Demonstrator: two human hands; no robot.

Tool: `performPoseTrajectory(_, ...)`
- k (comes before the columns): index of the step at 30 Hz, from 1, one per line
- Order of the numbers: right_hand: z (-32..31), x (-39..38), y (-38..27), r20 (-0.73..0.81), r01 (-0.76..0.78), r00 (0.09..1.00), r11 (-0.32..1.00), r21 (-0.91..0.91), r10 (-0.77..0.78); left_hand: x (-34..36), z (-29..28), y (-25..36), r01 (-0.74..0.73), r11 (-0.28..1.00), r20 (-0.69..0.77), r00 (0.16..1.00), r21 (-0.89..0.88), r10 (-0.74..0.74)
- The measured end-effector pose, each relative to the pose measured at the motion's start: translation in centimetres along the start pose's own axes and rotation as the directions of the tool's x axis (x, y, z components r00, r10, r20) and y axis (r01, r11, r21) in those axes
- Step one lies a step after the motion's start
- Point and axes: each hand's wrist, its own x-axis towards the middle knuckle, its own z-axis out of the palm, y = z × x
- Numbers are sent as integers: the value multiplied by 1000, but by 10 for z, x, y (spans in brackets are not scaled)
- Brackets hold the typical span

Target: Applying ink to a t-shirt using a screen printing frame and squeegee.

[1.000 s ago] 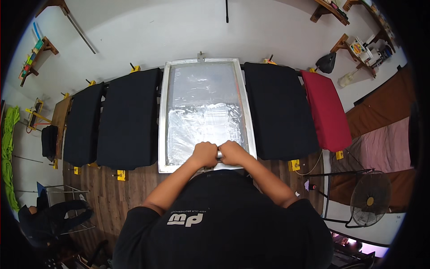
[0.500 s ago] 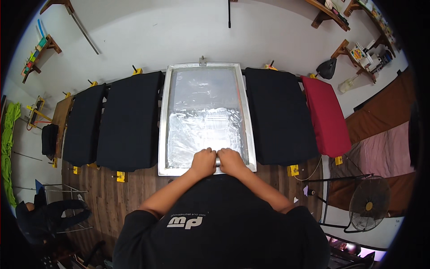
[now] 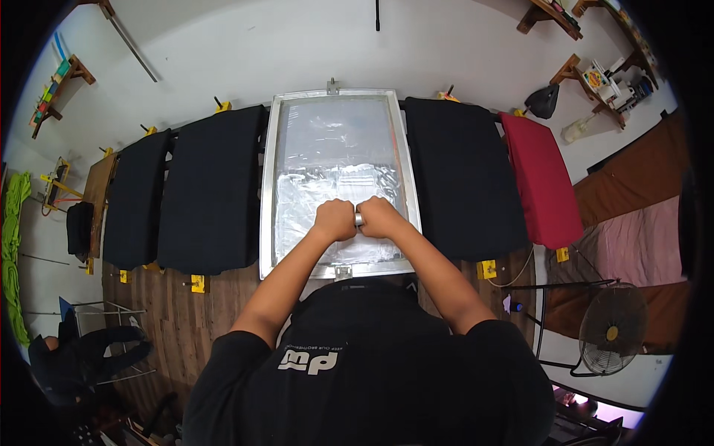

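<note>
Both my fists are wrapped side by side around a squeegee (image 3: 359, 220). Only a short bit of its silver metal handle shows between them; its blade is hidden. My left hand (image 3: 335, 221) grips left of that bit, my right hand (image 3: 381, 218) right of it. Beneath them lies a screen printing frame (image 3: 267, 201) with a silver metal border. The screen's nearer half looks shiny and wrinkled, its farther half smoother and greyer. Small metal brackets sit at its far edge and near edge.
Padded boards in black cloth (image 3: 212, 189) flank the frame, with a red one (image 3: 541, 178) farther right. Yellow clamps (image 3: 197, 283) stick out along the front. A fan (image 3: 613, 331) stands at the lower right. At the lower left another person (image 3: 82, 360) is visible.
My two hands have slid away from me, from the frame's near edge toward its middle, with the squeegee between them. The near bracket has come into view. The view has shifted slightly.
</note>
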Motion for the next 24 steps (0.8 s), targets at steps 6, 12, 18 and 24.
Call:
performPoseTrajectory(6, 27, -63, -26, 70, 26, 997, 996, 81, -32, -60, 32, 17, -115, 993, 41, 992, -8, 116)
performPoseTrajectory(12, 5, -46, -22, 218, 22, 975, 992, 123, -48, -54, 3, 17, -80, 996, 207, 975, -28, 84)
performPoseTrajectory(18, 10, -27, -16, -156, 27, 988, 996, 82, -14, -28, 25, -1, -174, 985, -364, 917, 9, 165)
performPoseTrajectory(24, 47, -72, -37, -132, 55, 990, 998, 15, -53, -77, 55, 7, -211, 972, -298, 939, -107, 172)
